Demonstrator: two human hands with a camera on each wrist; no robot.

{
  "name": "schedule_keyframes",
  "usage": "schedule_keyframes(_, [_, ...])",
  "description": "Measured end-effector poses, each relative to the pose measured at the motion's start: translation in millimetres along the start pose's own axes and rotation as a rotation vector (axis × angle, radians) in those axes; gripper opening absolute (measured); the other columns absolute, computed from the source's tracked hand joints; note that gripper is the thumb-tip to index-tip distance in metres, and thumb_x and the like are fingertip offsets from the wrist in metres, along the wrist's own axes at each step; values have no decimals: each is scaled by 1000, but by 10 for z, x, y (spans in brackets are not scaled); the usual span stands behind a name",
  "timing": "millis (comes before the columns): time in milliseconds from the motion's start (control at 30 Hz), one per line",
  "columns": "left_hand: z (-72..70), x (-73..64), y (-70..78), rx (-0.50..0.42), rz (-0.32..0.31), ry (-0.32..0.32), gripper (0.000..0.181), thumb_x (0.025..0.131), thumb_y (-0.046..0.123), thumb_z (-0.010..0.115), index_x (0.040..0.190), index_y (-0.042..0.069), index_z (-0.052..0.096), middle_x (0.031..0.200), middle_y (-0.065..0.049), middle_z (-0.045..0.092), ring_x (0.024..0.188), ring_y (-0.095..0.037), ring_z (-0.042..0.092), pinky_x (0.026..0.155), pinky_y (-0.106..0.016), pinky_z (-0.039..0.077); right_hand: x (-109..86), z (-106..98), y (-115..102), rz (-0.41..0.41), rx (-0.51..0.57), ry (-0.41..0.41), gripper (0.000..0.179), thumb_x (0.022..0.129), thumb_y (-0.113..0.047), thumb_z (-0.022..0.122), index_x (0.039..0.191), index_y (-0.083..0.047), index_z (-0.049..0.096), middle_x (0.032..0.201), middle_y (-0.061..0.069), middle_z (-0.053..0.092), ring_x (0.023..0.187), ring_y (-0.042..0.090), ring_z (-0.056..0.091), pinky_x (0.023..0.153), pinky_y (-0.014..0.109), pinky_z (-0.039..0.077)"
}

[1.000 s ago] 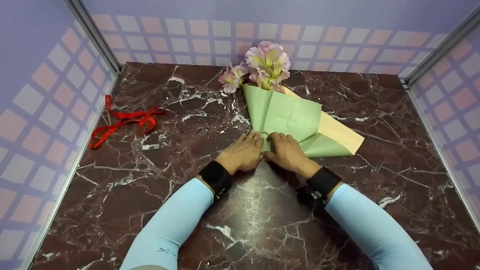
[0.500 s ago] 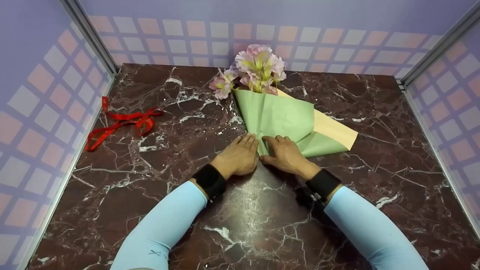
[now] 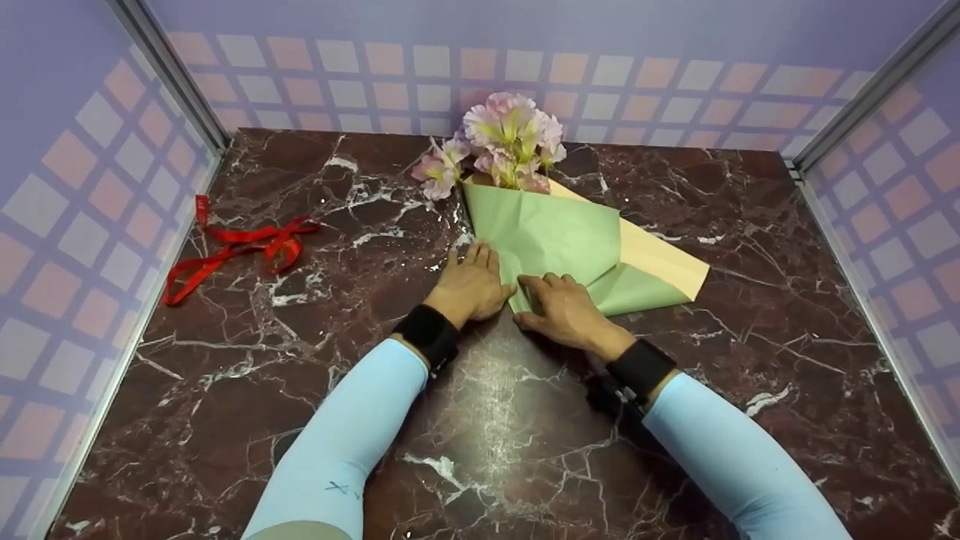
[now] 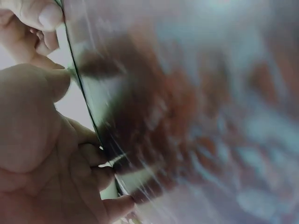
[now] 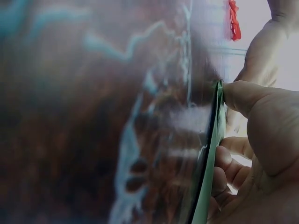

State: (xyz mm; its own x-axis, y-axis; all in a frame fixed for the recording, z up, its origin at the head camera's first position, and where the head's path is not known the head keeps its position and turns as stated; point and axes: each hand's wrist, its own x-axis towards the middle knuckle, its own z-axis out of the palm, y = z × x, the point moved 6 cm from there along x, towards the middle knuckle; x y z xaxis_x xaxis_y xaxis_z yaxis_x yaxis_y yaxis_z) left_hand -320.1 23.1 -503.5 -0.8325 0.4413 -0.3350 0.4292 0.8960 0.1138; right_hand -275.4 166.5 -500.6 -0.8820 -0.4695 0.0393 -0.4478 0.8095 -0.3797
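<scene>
A bouquet of pink and white flowers [image 3: 502, 135] lies on the table, its stems hidden in green wrapping paper [image 3: 562, 236] with a cream inner side. My left hand [image 3: 471, 285] lies along the paper's left edge, fingers straight, the thumb touching the narrow lower end. At the right of that end, my right hand [image 3: 562, 309] holds the paper with curled fingers and thumb, pressed low to the table. The right wrist view shows the thumb [image 5: 240, 95] at the paper's thin edge and the fingers bent against it.
A loose red ribbon [image 3: 247, 244] lies at the left of the dark marbled table [image 3: 315, 420]. Tiled-pattern panels [image 3: 375, 75] wall in the back and both sides. The cream corner of the paper [image 3: 664, 259] sticks out to the right.
My left hand has slid up and along the paper's left edge, its fingers now further apart and its thumb against the paper. The right hand stays on the lower end.
</scene>
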Motion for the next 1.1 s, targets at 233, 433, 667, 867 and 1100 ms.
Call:
schedule_keyframes(233, [48, -135, 50, 23, -6, -3, 84, 112, 55, 34, 165, -6, 14, 175, -25, 10, 164, -39, 6, 132, -60, 12, -83, 42, -95, -19, -15, 5, 68, 94, -39, 75, 148, -1, 56, 119, 23, 68, 104, 44, 62, 93, 57, 51])
schedule_keyframes(433, [99, -230, 30, 0, -2, -14, 80, 112, 51, 34, 166, -5, 13, 176, -23, 9, 164, -36, 4, 132, -61, 11, -152, 55, -198, -49, -33, 26, 67, 94, -40, 75, 145, -1, 58, 120, 24, 69, 102, 45, 64, 90, 57, 52])
schedule_keyframes(667, [29, -102, -182, -48, -71, 4, 77, 111, 47, 32, 167, -2, 12, 176, -21, 5, 165, -37, -1, 131, -64, 8, -157, 56, -216, -30, -22, 13, 67, 93, -40, 76, 146, -2, 58, 121, 22, 69, 104, 44, 63, 91, 55, 52])
schedule_keyframes(867, [-79, 108, -379, -79, -108, 3, 77, 110, 46, 30, 168, -1, 10, 177, -20, 4, 164, -37, -2, 130, -67, 6, -156, 48, -237, -61, -36, 41, 66, 92, -40, 76, 143, -1, 59, 112, 20, 70, 98, 42, 63, 86, 54, 52])
schedule_keyframes(1100, [-170, 312, -597, -115, -143, -9, 76, 110, 45, 27, 169, 2, 6, 178, -16, 3, 165, -37, -2, 129, -69, 2, -156, 40, -217, -75, -41, 66, 64, 91, -38, 78, 140, -1, 61, 106, 19, 69, 93, 42, 63, 82, 54, 53])
